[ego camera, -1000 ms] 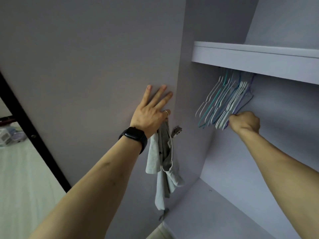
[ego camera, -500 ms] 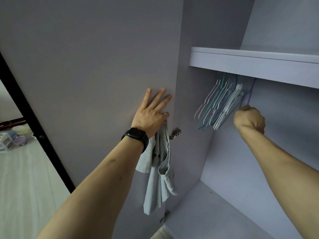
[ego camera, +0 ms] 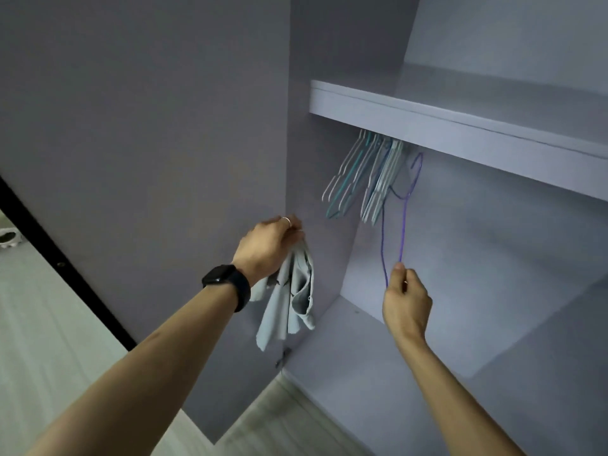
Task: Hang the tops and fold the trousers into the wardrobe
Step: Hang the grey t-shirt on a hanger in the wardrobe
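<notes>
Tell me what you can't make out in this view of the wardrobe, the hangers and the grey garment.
- Head view: the rail is hidden behind the shelf front; hooks of the hung hangers vanish there.
- The grey garment hangs bunched from the left hand, so its type is unclear.
- The purple hanger has its lower end covered by the right hand gripping it.
- A white object is cut off by the left frame edge.

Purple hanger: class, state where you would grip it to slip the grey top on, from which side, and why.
Probably pinch the purple hanger at its neck under the hook, coming from the right: the other hangers crowd its left. That leaves both wire shoulders free for the grey top in the left hand. The right hand pinches its bottom end.
</notes>
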Demonstrator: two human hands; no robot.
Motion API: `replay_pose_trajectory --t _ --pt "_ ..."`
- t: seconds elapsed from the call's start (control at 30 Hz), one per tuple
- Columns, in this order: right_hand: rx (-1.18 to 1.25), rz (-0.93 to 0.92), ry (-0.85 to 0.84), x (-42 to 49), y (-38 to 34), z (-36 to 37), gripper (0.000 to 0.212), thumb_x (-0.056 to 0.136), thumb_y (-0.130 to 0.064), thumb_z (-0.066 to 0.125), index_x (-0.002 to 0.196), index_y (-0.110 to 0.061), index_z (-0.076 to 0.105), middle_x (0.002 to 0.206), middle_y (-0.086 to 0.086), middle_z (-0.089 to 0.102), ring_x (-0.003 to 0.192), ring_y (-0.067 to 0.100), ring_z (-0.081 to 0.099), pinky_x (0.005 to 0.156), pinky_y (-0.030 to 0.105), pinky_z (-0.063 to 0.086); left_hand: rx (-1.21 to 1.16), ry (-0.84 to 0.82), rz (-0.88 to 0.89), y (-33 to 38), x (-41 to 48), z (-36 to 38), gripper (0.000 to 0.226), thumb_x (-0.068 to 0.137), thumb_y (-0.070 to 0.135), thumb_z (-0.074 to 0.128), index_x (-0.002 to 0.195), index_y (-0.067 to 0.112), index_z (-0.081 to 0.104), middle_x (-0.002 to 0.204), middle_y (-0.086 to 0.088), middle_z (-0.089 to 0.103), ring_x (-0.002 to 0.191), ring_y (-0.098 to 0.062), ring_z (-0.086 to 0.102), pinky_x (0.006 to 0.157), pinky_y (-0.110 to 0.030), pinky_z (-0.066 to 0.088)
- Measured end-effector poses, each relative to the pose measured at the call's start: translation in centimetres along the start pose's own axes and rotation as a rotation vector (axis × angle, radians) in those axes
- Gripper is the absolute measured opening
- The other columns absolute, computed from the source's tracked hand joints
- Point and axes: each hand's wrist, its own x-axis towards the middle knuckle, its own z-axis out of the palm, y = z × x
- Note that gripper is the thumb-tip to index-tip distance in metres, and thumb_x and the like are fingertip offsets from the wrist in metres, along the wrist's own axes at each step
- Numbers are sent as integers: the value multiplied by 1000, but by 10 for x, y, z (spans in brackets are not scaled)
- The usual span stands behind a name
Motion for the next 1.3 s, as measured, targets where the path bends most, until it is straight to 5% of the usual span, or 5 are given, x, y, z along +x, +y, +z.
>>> replay_pose_trajectory --t 0.43,0.57,0.73,0.87,1.3 --pt "230 163 -244 -96 54 -88 59 85 -66 57 60 -18 33 50 1 32 47 16 30 45 24 34 -297 -423 113 44 -78 66 56 97 39 63 141 59 36 93 19 70 82 2 63 70 -1 41" --pt "337 232 -334 -107 71 -101 60 81 -69 63 63 -21 32 52 -2 23 47 19 22 45 24 27 -187 -502 218 56 -79 82 31 98 30 64 128 36 66 107 10 73 84 -3 61 72 3 35" --pt "249 179 -444 -108 86 -123 53 86 -65 60 64 -18 49 52 -5 41 48 15 36 50 24 37 -115 -453 365 67 -83 92 15 98 20 63 106 19 75 108 7 72 99 -13 65 82 -14 39" --pt "141 149 -630 -93 76 -135 15 94 -36 69 108 -29 67 83 -1 76 72 6 65 67 14 48 51 -451 538 69 -85 94 19 102 23 56 107 19 74 109 5 68 101 -21 62 80 -30 48" --pt "617 525 -170 -18 2 -106 33 104 -30 50 108 -5 72 52 -6 33 44 10 21 44 23 17 49 -447 445 76 -74 74 27 101 35 56 127 40 56 101 17 67 90 -12 62 75 -31 51"
